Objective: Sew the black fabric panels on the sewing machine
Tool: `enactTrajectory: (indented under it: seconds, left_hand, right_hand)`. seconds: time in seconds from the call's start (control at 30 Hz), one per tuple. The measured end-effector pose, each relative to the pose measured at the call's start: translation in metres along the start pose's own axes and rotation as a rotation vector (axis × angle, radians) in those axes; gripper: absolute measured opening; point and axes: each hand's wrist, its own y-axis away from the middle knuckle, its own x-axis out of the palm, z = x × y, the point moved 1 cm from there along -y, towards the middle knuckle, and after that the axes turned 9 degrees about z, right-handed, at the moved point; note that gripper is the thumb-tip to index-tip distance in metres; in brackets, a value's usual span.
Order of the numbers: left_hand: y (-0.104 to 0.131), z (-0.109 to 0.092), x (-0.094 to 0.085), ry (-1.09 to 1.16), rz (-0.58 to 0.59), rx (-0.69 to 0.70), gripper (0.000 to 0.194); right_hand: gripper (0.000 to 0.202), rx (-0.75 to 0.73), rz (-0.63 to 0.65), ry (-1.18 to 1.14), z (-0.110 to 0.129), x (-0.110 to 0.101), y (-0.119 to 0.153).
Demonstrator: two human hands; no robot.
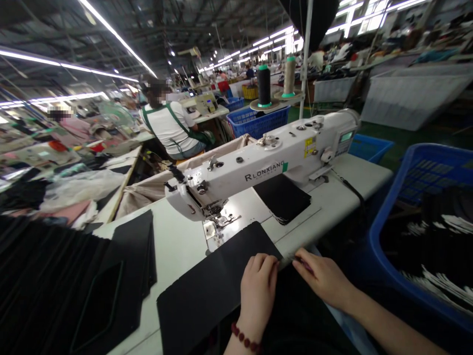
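A large black flat panel [218, 276] lies across the front of the sewing machine table, its near part overhanging the edge. My left hand [258, 281], with a dark red bead bracelet at the wrist, is closed on the panel's right corner. Just to the right, my right hand [320, 273] is pinched closed at the table's front edge. Something small and blurred shows between the two hands; its kind cannot be made out. Behind the panel stands a white sewing machine [258, 167], its needle area lit. A stack of smaller black pieces [284, 197] rests under its arm.
Black panels [133, 261] and a dark phone-like slab [98, 305] lie at left. A blue basket [388, 246] with black, white-edged pieces stands at right. Thread cones [263, 86] rise behind the machine. Another person [172, 125] sits beyond, near a blue crate [254, 121].
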Motion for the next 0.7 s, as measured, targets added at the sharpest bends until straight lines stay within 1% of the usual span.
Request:
enactTrajectory:
  seconds: [0.13, 0.2, 0.3, 0.4, 0.5, 0.6, 0.63, 0.7]
  left_hand:
    - [0.007, 0.001, -0.003, 0.131, -0.018, -0.017, 0.014]
    - [0.008, 0.001, -0.002, 0.159, -0.022, -0.018, 0.015]
    - [0.009, 0.002, 0.0, 0.159, -0.031, -0.005, 0.016]
    - [0.012, 0.004, 0.001, 0.146, -0.031, 0.022, 0.019]
    - [0.023, 0.008, -0.004, 0.103, 0.001, 0.102, 0.021]
    - [0.044, 0.019, -0.015, 0.009, 0.064, 0.2, 0.011]
    - [0.053, 0.026, -0.02, -0.036, 0.075, 0.206, 0.016]
    - [0.071, 0.047, -0.03, -0.154, 0.066, 0.16, 0.031]
  right_hand:
    - [0.018, -0.022, -0.002, 0.151, 0.008, 0.005, -0.001]
    - [0.019, -0.036, 0.003, 0.212, 0.012, 0.007, -0.004]
    - [0.021, -0.036, -0.003, 0.289, 0.016, 0.012, -0.01]
    - [0.023, -0.018, -0.006, 0.336, 0.014, 0.013, -0.015]
    - [0.026, 0.028, -0.033, 0.344, 0.009, 0.007, -0.019]
    - [0.025, 0.054, -0.079, 0.268, 0.006, -0.002, -0.022]
    - [0.024, 0.031, -0.078, 0.228, 0.006, -0.004, -0.023]
    - [0.023, -0.055, -0.046, 0.165, 0.007, -0.005, -0.026]
